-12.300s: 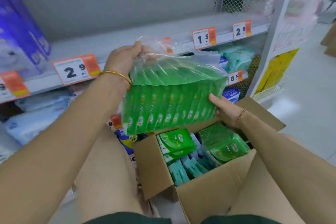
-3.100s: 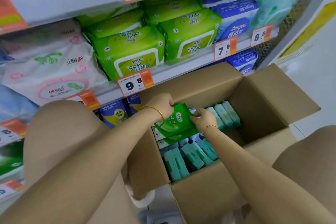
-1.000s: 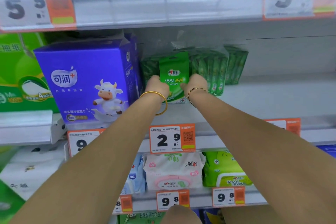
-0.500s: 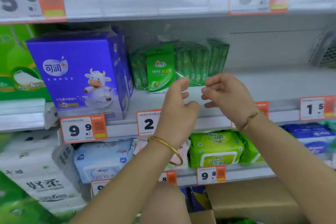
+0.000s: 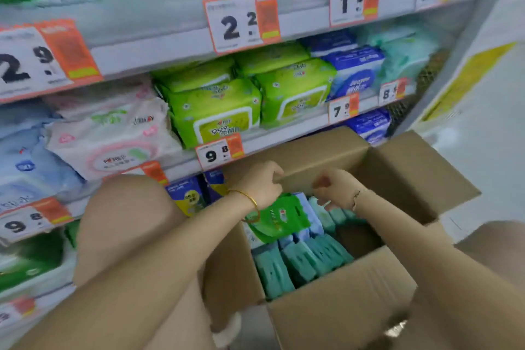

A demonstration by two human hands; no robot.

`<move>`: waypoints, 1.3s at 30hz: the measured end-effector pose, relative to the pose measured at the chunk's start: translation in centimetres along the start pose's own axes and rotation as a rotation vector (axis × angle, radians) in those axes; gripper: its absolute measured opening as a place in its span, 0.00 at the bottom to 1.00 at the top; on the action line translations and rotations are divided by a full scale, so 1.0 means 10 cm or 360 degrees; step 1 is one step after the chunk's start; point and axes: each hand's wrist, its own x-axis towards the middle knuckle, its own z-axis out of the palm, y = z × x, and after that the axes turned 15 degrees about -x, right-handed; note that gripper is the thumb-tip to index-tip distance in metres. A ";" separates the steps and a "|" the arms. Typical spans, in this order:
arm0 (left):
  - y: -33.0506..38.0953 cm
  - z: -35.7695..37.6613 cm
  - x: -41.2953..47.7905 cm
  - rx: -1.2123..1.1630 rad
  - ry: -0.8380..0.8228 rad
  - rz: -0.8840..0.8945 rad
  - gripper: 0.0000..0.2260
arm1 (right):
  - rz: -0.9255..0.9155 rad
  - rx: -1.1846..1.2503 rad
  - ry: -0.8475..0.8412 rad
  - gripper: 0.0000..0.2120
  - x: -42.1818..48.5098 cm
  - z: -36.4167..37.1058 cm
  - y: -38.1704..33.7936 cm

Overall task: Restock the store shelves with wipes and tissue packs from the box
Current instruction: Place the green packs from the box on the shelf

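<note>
With my left hand (image 5: 262,183) and right hand (image 5: 335,187) loosely curled and empty above the cardboard box (image 5: 341,301), I'd pinch the green wipes pack (image 5: 277,219) inside by its edges; it looks light, soft, slippery.

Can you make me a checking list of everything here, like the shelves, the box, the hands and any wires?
Surface: shelves with orange price tags along their edges.
Job's things: open box holds a green pack and rows of teal packs.
Clutter: nothing seen loose; lime wipes, pink wipes and blue wipes sit stocked on the shelf.
Grippers: left hand and right hand are over the box with fingers curled, empty as far as the blur shows.
Cables: nothing seen.
Surroundings: pale floor to the right; a yellow sign on the shelf end.
</note>
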 end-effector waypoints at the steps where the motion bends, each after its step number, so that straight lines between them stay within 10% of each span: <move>1: -0.02 0.04 0.04 0.0097 -0.0043 -0.0013 0.18 | 0.0058 -0.0058 -0.0054 0.06 0.05 0.12 0.08; 8: -0.15 0.10 0.24 0.0429 -0.0083 -0.0085 0.17 | 0.0316 -0.0123 -0.0256 0.20 0.35 0.86 0.13; 20: -0.26 0.00 0.20 0.0287 -0.0059 -0.0160 0.17 | 0.0431 0.0583 -0.0094 0.07 0.45 0.82 0.19; 27: -0.26 -0.11 0.05 0.0092 -0.0059 -0.0118 0.26 | -0.0272 0.0615 0.0137 0.14 0.25 0.11 -0.27; 36: 0.23 -0.78 -0.54 -0.0834 0.0047 0.0285 0.11 | -0.0699 0.0914 0.0464 0.05 -0.31 -0.87 -0.95; 39: 0.42 -1.11 -0.82 -0.0973 0.0252 0.0412 0.09 | -0.0802 0.1236 0.0181 0.10 -0.54 -1.05 -1.24</move>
